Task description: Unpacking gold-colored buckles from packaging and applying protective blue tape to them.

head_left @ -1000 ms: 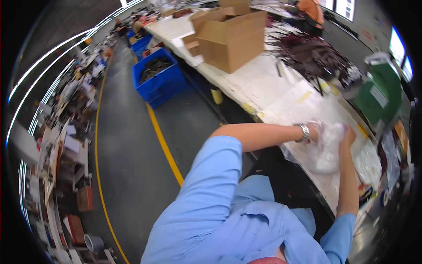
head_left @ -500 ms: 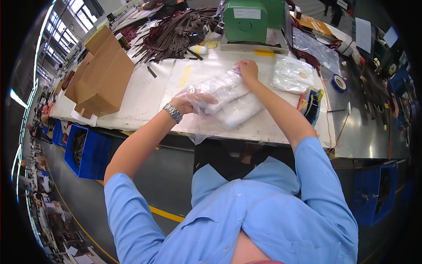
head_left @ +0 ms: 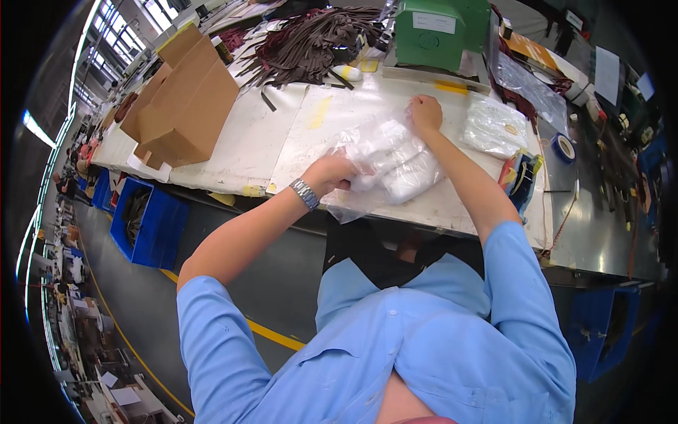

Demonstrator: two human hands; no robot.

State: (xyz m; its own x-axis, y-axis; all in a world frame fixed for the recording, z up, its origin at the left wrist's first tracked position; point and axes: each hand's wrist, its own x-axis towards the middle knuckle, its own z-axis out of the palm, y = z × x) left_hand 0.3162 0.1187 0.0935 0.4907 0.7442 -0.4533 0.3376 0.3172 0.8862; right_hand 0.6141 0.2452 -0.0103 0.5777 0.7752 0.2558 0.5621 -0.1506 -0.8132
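Observation:
A clear plastic bag with white, soft-looking bundles in it lies on the white-topped table in front of me. My left hand, with a metal watch at the wrist, grips the near left side of the bag, its fingers curled in at the loose plastic. At the far right corner of the bag my right hand is closed on the plastic, knuckles up. Loose film hangs over the table's near edge below the left hand. To the right of my right hand lies a flat, clear-wrapped white package.
An open cardboard box stands at the left. Dark brown strips are heaped at the back, beside a green machine. Blue tape lies at the right. Blue bins stand below the table.
The left hand's fingers, spread under the film before, are now curled at the bag's side. The right hand keeps its hold on the far corner. The whole view has shifted slightly.

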